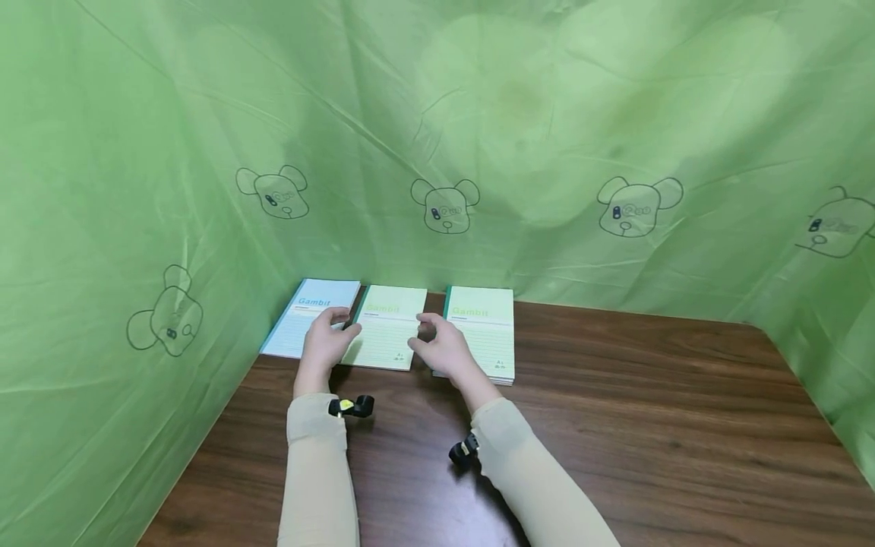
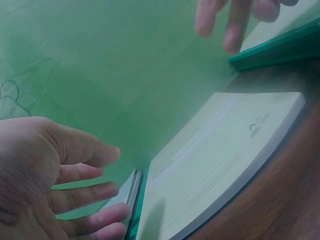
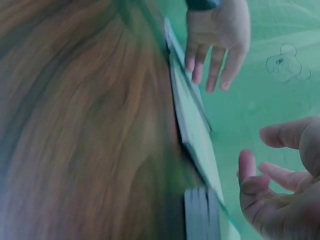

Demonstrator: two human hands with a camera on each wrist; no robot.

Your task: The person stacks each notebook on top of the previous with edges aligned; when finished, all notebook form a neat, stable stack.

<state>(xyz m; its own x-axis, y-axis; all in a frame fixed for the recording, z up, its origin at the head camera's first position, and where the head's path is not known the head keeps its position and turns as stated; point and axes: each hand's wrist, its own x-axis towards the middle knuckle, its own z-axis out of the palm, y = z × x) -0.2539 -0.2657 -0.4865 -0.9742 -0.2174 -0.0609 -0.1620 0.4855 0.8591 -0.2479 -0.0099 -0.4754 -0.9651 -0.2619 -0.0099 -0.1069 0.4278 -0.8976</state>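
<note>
Okay so, starting from the left: left arm comes almost straight up from the bottom edge, and the left hand (image 1: 324, 342) is over the right side of the blue notebook (image 1: 283, 334). Palm faces inward, thumb aims at the middle notebook (image 1: 390, 342), fingers loosely bent with good gaps between them. Nothing in its grasp. Can't tell whether a fingertip brushes a cover.

Right arm slants in from the lower right. The right hand (image 1: 447, 349) is around the gap between the middle notebook and the right-hand stack (image 1: 485, 342), overlapping the stack's left edge from the head view. Its palm faces the other hand, thumb and forefinger well apart, the rest softly curled, also holding nothing.

Now the count: two hands, two pale sleeves (image 1: 317, 486), two little black wrist cameras (image 1: 365, 406). Three groups of notebooks in a row at the back of the brown table (image 1: 649, 395): one blue cover, then two pale green covers, all reading "Gambit". The stack on the right is several notebooks deep; I make out roughly four edges, but it's too blurry to swear to. Five bear-head drawings (image 1: 174, 319) on the green cloth (image 1: 547, 114), the last one cut off.
</note>
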